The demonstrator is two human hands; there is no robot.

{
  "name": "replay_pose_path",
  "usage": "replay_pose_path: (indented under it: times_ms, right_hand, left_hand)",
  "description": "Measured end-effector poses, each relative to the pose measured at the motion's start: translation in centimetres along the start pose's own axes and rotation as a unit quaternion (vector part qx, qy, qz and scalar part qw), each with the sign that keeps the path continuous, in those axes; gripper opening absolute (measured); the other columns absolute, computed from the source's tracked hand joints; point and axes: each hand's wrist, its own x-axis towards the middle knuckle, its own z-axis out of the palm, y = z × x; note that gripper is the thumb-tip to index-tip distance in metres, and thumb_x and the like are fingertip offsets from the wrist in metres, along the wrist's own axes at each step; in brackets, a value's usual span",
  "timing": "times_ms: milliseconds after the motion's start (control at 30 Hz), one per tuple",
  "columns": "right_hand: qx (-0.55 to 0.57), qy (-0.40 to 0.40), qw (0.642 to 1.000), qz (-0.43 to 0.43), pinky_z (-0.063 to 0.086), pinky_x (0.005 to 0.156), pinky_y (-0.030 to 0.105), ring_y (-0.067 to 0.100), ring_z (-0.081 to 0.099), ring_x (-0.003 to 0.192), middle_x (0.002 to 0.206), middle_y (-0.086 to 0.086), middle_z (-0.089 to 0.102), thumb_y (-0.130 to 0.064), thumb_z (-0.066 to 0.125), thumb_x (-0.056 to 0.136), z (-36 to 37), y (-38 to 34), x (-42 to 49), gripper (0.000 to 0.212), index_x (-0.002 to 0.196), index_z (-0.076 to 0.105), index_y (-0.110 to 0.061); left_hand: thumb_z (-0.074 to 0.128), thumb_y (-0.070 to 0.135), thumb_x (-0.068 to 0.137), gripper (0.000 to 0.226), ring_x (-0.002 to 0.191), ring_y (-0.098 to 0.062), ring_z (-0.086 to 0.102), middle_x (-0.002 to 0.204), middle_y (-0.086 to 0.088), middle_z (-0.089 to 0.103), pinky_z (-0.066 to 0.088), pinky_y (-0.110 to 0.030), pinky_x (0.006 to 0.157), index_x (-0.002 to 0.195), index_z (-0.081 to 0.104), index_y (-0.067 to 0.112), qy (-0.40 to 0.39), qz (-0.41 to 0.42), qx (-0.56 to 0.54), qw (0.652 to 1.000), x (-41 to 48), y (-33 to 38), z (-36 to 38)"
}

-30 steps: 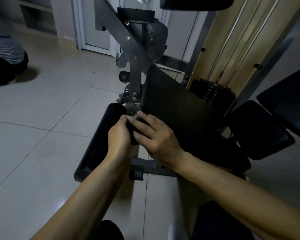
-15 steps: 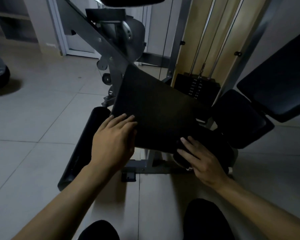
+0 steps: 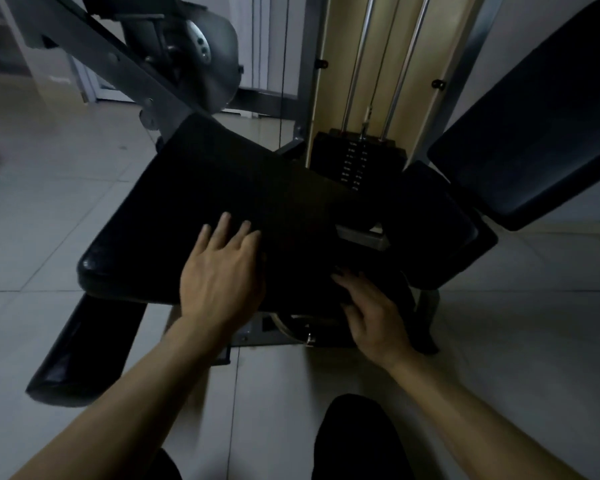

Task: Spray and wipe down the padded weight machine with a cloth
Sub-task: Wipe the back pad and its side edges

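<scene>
- Scanning from the lower left of the frame, found a black roller pad [image 3: 80, 348] lying low over the tiled floor [image 3: 32, 220], touched by neither hand.
- Found the left hand [image 3: 222, 271] left of centre, laid palm-down on the large black pad [image 3: 194, 202] of the weight machine, which filled the middle of the frame. Fingers straight and spread, clasping nothing; probably placed so to steady the tilted surface.
- Could not make out any cloth or spray bottle in the gloom; would have lost a dark cloth against the black padding.
- Found the right hand [image 3: 371, 313] right of centre at the pad's lower edge, fingertips reaching forward into shadow above the grey base frame [image 3: 257, 332]. Could not tell whether curled round something or loose.
- Noted the weight stack [image 3: 355, 161] at upper centre behind the pad, then a smaller seat pad [image 3: 437, 230] and a backrest [image 3: 541, 116] toward the upper right, both well apart from the hands.
</scene>
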Motion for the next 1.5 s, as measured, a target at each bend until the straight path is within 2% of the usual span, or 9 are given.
replay_pose_path:
  times_ms: [133,267,500,633,900,1133,1267,1400,1500]
  right_hand:
    - [-0.001,0.031,0.974,0.225,0.042,0.102,0.024,0.028,0.057,0.133,0.143,0.006,0.062,-0.021,0.051,0.105,-3.6,6.5,-1.8,0.042,0.147,0.055,-0.02]
    - [0.029,0.025,0.944,0.327,0.051,0.104,0.044,0.032,0.06,0.127,0.138,0.006,0.064,-0.024,0.05,0.107,-3.1,6.5,0.6,0.041,0.148,0.053,-0.026]
    - [0.093,-0.095,0.988,0.078,0.028,0.123,0.032,0.014,0.029,0.152,0.166,-0.007,0.033,-0.039,0.043,0.11,1.7,-7.9,6.8,0.049,0.158,0.037,-0.03]
    - [0.084,-0.121,0.988,-0.041,0.028,0.124,0.029,0.008,0.028,0.153,0.165,-0.008,0.036,-0.036,0.043,0.11,0.5,-4.3,5.0,0.047,0.156,0.043,-0.025]
    - [0.07,-0.078,0.98,0.169,0.029,0.124,0.034,0.018,0.032,0.153,0.165,-0.003,0.035,-0.028,0.046,0.11,-1.1,0.3,6.1,0.046,0.156,0.044,-0.023]
    - [0.107,-0.125,0.986,-0.017,0.015,0.127,0.04,0.031,0.021,0.156,0.167,0.012,0.03,-0.023,0.043,0.111,4.5,-14.7,11.1,0.048,0.156,0.039,-0.008]
    - [0.107,-0.175,0.967,-0.152,0.012,0.128,0.038,0.02,0.022,0.157,0.168,0.001,0.029,-0.015,0.051,0.107,4.1,-12.7,11.2,0.051,0.157,0.041,-0.016]
    - [0.103,-0.151,0.983,-0.03,0.021,0.128,0.044,0.014,0.026,0.154,0.167,-0.005,0.03,-0.017,0.049,0.108,2.1,-5.8,11.7,0.048,0.155,0.044,-0.025]
    - [0.082,-0.139,0.986,0.049,0.023,0.126,0.043,0.023,0.027,0.155,0.168,0.004,0.029,-0.021,0.042,0.111,3.0,-8.5,13.1,0.045,0.156,0.043,-0.018]
  left_hand:
    - [0.037,0.046,0.103,0.05,0.152,-0.026,0.03,0.156,0.0,0.047,0.028,-0.05,0.123,0.145,0.054,0.025,0.007,0.0,0.032,0.999,0.2,0.3,0.3]
    - [0.035,0.041,0.104,0.049,0.15,-0.027,0.033,0.154,-0.003,0.049,0.03,-0.051,0.121,0.143,0.057,0.022,0.027,-0.001,0.045,0.999,0.2,0.6,0.9]
    - [0.043,0.041,0.098,0.059,0.154,-0.025,0.023,0.159,-0.003,0.041,0.024,-0.048,0.124,0.153,0.043,0.021,0.033,-0.019,0.076,0.996,0.0,0.8,0.8]
    - [0.031,0.037,0.101,0.058,0.155,-0.024,0.02,0.161,-0.002,0.039,0.022,-0.048,0.125,0.155,0.039,0.02,0.044,-0.019,0.08,0.996,0.0,0.9,0.4]
    - [0.057,0.033,0.1,0.05,0.155,-0.033,0.019,0.16,-0.008,0.041,0.009,-0.063,0.124,0.147,0.052,0.017,0.122,-0.036,0.077,0.989,-2.2,-1.8,-1.6]
    - [0.066,0.079,0.068,0.113,0.154,-0.028,0.021,0.171,-0.002,0.006,0.037,-0.057,0.114,0.157,0.028,0.021,0.121,-0.28,-0.135,0.943,-4.9,-6.9,-4.0]
    - [0.066,0.084,0.055,0.126,0.149,-0.023,0.033,0.166,-0.001,0.026,0.042,-0.048,0.107,0.156,0.031,0.017,0.076,-0.264,-0.14,0.951,-5.0,-8.0,-4.7]
    - [0.079,0.082,0.042,0.13,0.134,-0.027,0.051,0.146,-0.001,0.054,0.044,-0.038,0.098,0.148,0.04,0.018,0.038,-0.252,-0.177,0.951,-5.0,-9.1,-5.6]
    - [0.087,0.068,0.041,0.118,0.121,-0.006,0.054,0.122,0.034,0.056,0.04,-0.021,0.091,0.144,0.046,0.029,0.064,-0.244,-0.222,0.942,-5.0,-8.9,-5.9]
